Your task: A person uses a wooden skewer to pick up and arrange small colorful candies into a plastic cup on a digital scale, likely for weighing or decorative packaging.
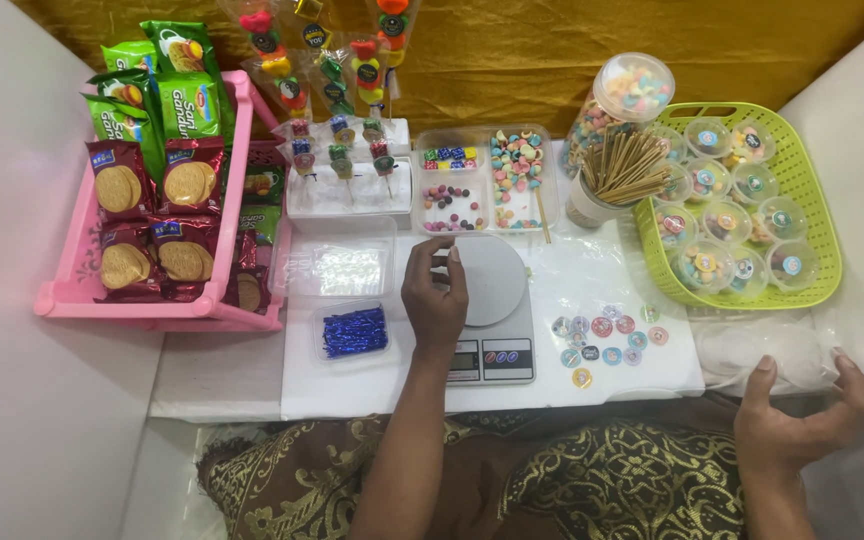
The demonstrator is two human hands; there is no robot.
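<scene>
Two hands are at work over a white table [252,375]. The left hand [434,300] rests on the round grey platter of a kitchen scale [490,312], fingers curled together and thumb tucked in; whether they pinch anything cannot be told. The right hand [792,415] cups a stack of clear plastic lids [767,350], fingers spread wide around its near edge, thumb to one side.

Beyond the left fingertips stands a clear divided tray [482,180] holding small coloured candies in four compartments. Left of those fingers lies an empty-looking clear box [342,265], and nearer the wrist a shallow tub of blue twist ties [354,332]. A white foam block [347,190] behind the box carries about six candy skewers upright.

Far left of the left hand, a pink rack [152,310] holds four green and about five red biscuit packets. Beyond the right fingers, a green basket [817,230] contains roughly a dozen filled, lidded cups. Beside it stand a white cup of wooden sticks [617,175] and a candy jar [627,95].

Between the two hands lie about thirteen round stickers [607,335]. The scale's body sits between the left wrist and the stickers.
</scene>
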